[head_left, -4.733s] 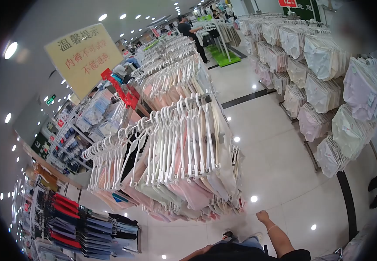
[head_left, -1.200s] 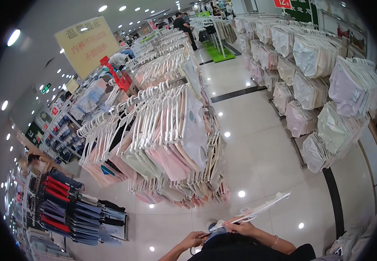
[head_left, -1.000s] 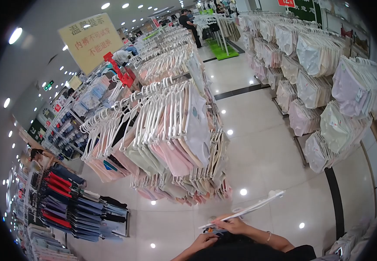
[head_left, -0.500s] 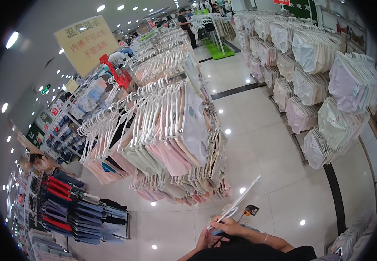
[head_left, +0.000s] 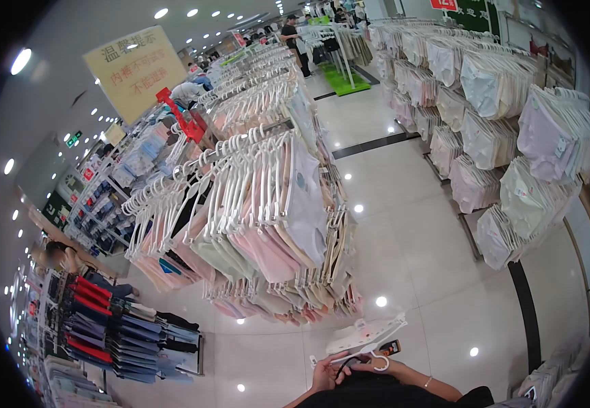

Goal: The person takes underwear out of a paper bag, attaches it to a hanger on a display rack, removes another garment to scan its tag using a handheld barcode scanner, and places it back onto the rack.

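Low in the view, my left hand is closed on a white plastic hanger near its left end. My right hand lies under the hanger by its hook, its fingers partly hidden and curled against it. A pale, whitish pair of briefs hangs on the hanger, spread out away from me. A thin black loop shows between my hands; I cannot make out what it belongs to. Just beyond the right hand is a small black and orange item, partly covered by the hanger.
Ahead stands a rack full of briefs on white hangers, with a yellow sign above. More racked briefs line the right. Dark and red garments hang at lower left, near a person. Another person stands far off.
The hanger has turned from edge-on to broadside, so the briefs now show flat. It has come lower, and my right hand has shifted right along it.
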A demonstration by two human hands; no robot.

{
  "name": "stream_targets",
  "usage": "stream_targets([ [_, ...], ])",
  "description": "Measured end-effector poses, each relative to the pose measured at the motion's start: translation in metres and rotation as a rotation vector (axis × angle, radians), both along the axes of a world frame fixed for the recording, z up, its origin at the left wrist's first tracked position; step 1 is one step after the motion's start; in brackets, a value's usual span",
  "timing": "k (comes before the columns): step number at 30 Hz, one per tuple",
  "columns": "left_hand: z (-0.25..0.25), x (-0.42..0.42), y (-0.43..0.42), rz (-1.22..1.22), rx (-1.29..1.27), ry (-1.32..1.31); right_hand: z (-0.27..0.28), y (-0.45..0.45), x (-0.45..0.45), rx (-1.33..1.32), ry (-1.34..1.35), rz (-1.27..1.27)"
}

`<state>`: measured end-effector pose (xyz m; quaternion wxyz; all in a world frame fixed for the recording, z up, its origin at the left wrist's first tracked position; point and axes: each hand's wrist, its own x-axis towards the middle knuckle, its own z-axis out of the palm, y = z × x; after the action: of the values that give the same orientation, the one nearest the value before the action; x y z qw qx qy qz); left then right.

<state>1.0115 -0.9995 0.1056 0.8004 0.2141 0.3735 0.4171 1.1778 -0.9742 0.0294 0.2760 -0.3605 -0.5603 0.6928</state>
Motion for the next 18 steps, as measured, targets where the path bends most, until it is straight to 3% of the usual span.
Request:
stream_targets([
  [3, 0.007, 0.009, 0.002, 0.088, -0.152, 0.132, -0.055, 0.007, 0.018, -0.152, -0.044, 0.083],
  [4, 0.005, 0.009, 0.002, 0.088, -0.173, 0.117, -0.103, 0.003, 0.014, -0.329, 0.218, -0.021],
  [7, -0.002, 0.009, 0.002, 0.092, -0.223, 0.037, -0.101, 0.022, 0.013, -0.839, 0.322, -0.023],
  [9, 0.0, 0.008, 0.0, 0.093, -0.241, -0.05, -0.082, 0.027, 0.001, -0.875, 0.221, 0.021],
  [11, 0.001, 0.005, 0.0, 0.1, -0.216, -0.095, -0.066, 0.031, -0.008, -0.903, 0.123, 0.064],
  [12, 0.002, 0.003, -0.001, 0.103, -0.206, -0.114, -0.109, 0.026, -0.013, -0.877, 0.243, 0.125],
  [15, 0.005, 0.001, -0.006, 0.117, -0.191, -0.106, -0.054, 0.031, -0.018, -0.324, 0.293, 0.309],
  [18, 0.008, 0.001, -0.015, 0.143, -0.184, -0.068, -0.048, 0.031, -0.022, -0.286, 0.264, 0.376],
])
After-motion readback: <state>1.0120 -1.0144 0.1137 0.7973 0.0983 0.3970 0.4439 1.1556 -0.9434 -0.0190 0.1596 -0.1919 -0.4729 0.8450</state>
